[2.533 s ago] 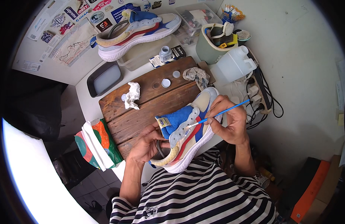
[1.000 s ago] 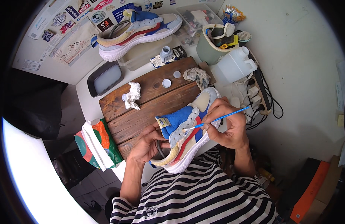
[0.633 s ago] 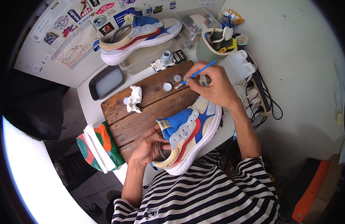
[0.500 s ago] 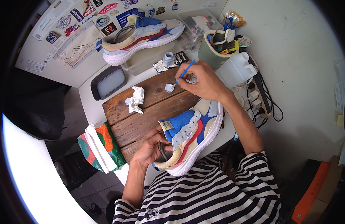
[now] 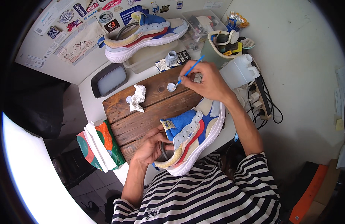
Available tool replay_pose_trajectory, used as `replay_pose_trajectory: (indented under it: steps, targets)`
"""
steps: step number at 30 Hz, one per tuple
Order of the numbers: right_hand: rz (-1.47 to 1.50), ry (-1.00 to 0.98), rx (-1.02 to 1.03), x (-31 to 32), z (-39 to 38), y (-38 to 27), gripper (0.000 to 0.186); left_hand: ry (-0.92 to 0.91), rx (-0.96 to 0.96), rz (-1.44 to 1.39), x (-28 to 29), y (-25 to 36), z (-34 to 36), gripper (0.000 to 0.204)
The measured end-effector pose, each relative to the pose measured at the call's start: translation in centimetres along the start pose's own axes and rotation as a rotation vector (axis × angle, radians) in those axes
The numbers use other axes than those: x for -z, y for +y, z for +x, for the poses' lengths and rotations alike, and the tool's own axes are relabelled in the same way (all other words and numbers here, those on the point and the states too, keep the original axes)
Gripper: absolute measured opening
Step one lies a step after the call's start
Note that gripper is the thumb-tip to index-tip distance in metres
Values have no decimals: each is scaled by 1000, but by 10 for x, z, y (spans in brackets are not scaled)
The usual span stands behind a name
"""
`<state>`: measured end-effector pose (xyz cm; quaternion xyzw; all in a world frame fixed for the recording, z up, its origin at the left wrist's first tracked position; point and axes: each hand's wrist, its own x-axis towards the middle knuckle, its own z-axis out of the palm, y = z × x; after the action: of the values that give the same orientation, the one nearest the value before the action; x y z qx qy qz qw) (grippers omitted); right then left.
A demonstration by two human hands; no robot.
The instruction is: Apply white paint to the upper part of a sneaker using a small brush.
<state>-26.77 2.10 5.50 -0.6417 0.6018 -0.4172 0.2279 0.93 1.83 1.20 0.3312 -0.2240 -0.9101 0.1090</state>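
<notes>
Hold blue-cream-red fabric sneaker (image 5: 193,139), probably light, pliable, at ankle opening, as clasped in left fingers (image 5: 156,139); pinch slim blue paintbrush (image 5: 196,63), as in right fingers (image 5: 190,83)

a white table (image 5: 91,107) bears a wooden board (image 5: 142,121), black tray (image 5: 94,86) and tissue pack (image 5: 107,140).

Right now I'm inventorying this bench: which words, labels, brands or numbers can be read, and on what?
Printed text is located, not copied:
Blue wall sticker: white capitals, readable.
Black wall sticker: bold characters, readable.
Other wall stickers: some readable, some too small.
Green-and-orange package: white letters, partly visible.
Card by the jar: white script, too small.
Yellow tag on the shoe: dark letters, blurred.
White wall label: too small.
</notes>
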Motion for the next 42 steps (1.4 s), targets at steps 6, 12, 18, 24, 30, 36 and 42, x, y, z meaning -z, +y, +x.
replay_pose_trajectory:
  steps: [6,12,18,24,30,36,42]
  targets:
    - [483,162,-103,19,-70,-21,9,18,21,-24,1,1,0,46]
    - [544,143,-111,15,-108,-32,8,4,29,16,6,2,0,50]
    - [464,124,-75,7,-114,-36,9,-1,23,26,2,1,1,51]
    - [427,176,-73,8,-115,-37,10,34,13,-10,0,-1,-1,48]
    - [329,159,-31,8,-112,-36,11,29,22,-8,-2,2,-1,48]
    - [336,169,-57,6,-110,-38,12,-12,32,53,4,2,0,53]
    - [309,164,-24,6,-108,-36,11,-6,29,48,6,0,0,53]
